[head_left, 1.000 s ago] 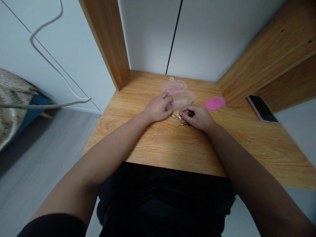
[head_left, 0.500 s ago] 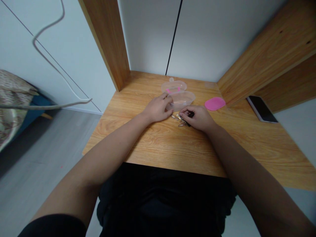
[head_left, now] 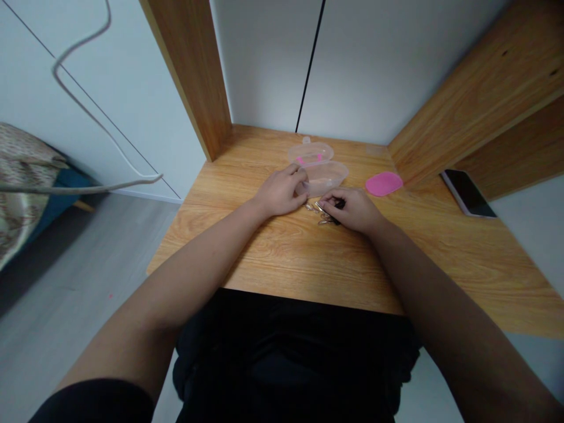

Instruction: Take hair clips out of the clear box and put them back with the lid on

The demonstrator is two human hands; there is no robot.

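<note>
Two hands work at the wooden desk. The left hand is half curled, fingertips against one open clear plastic case, though whether it grips is hard to tell. The right hand pinches closed on one dark clip, just beside several small metal clips on the desk. Farther off lie one pink pad and one phone

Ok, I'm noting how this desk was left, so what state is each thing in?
Clear plastic case: open, both halves lying side by side
Left hand: resting on the case
Right hand: pinching a dark-ended metal clip
Loose metal clips: small heap on the desk
Phone: lying flat, screen dark
Pink pad: lying flat
</note>
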